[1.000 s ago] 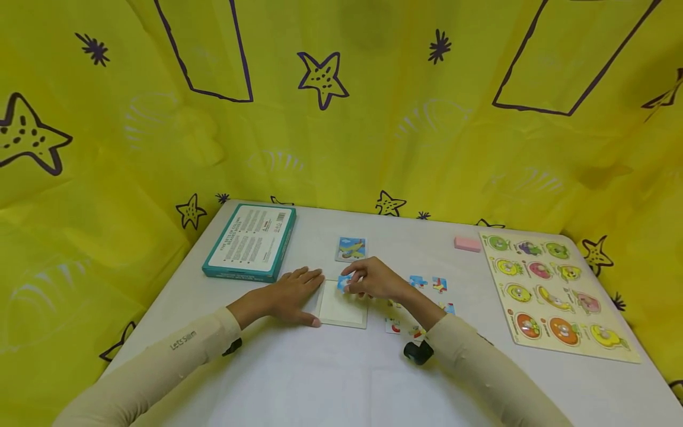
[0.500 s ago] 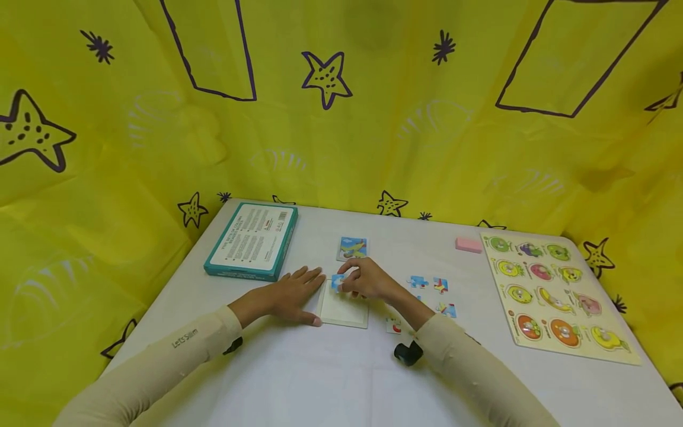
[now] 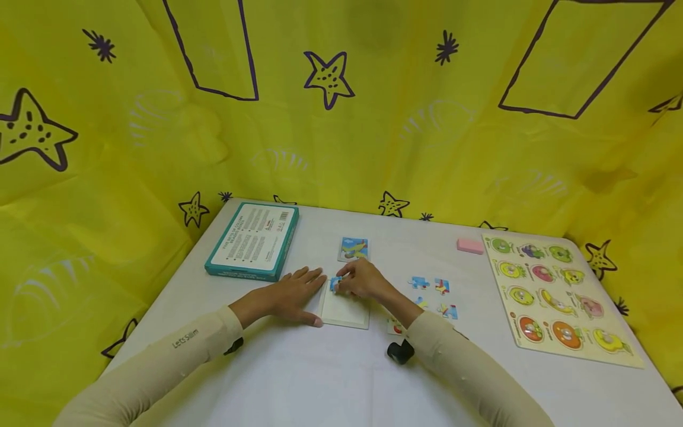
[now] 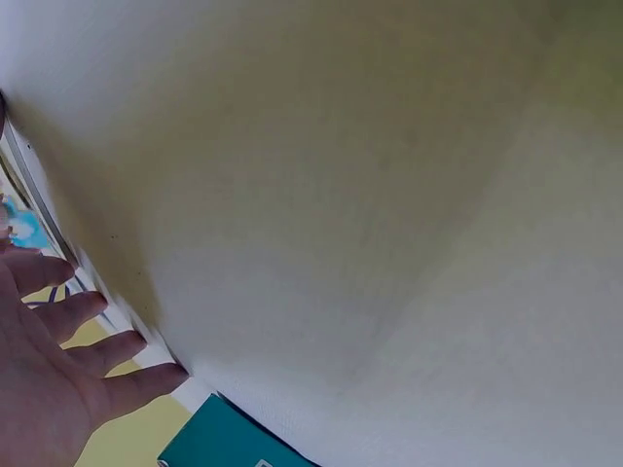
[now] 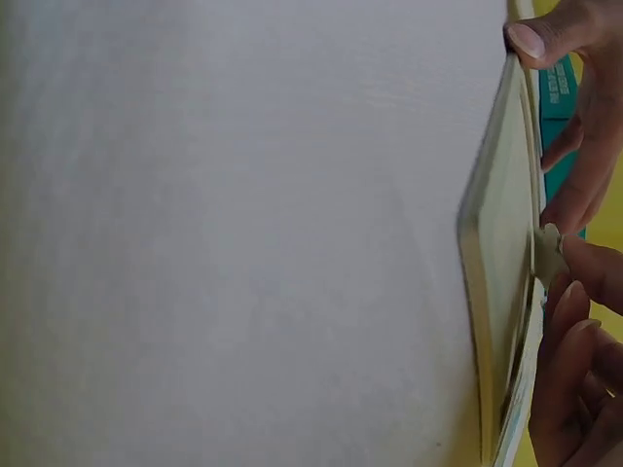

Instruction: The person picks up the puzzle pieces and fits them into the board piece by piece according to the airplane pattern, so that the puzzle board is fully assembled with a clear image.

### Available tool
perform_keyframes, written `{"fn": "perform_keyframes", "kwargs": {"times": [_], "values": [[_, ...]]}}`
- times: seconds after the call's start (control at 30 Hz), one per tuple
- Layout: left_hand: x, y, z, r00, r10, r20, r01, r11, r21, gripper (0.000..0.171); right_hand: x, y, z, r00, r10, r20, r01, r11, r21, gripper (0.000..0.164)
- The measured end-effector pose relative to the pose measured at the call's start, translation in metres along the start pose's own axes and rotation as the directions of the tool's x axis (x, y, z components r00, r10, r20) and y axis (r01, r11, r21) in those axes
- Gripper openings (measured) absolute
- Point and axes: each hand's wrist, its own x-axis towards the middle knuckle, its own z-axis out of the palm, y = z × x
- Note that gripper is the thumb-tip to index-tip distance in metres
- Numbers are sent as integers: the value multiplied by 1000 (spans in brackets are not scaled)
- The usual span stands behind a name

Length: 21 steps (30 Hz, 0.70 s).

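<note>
White table (image 3: 304, 373) (yellow curtain (image 3: 363, 142) behind): right grip (image 3: 360, 279) pinches puzzle piece (image 3: 334, 284), left grip (image 3: 293, 296) spread.

The table (image 3: 299, 379) bears box (image 3: 252, 240), tray (image 3: 344, 312), perhaps an eraser (image 3: 470, 246).

Right hand's (image 3: 361, 280) got a little blue puzzle piece (image 3: 335, 284) pinched at the pale tray's (image 3: 344, 312) far-left corner; left hand's (image 3: 296, 296) touching the tray.
</note>
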Motion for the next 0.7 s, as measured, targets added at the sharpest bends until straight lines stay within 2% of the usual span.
{"fn": "perform_keyframes", "kwargs": {"times": [0.3,0.57,0.7], "values": [[1,-3,2,1000,-5,6,4,1000,29,105,0,-1,1,1000,6,8,-6,997,-78,35],[0,0,0,1000,1,5,-1,1000,15,104,2,-2,0,1000,-4,18,6,991,-130,40],[1,0,0,1000,-11,9,10,1000,18,104,2,-3,1,1000,4,30,1,987,-160,35]]}}
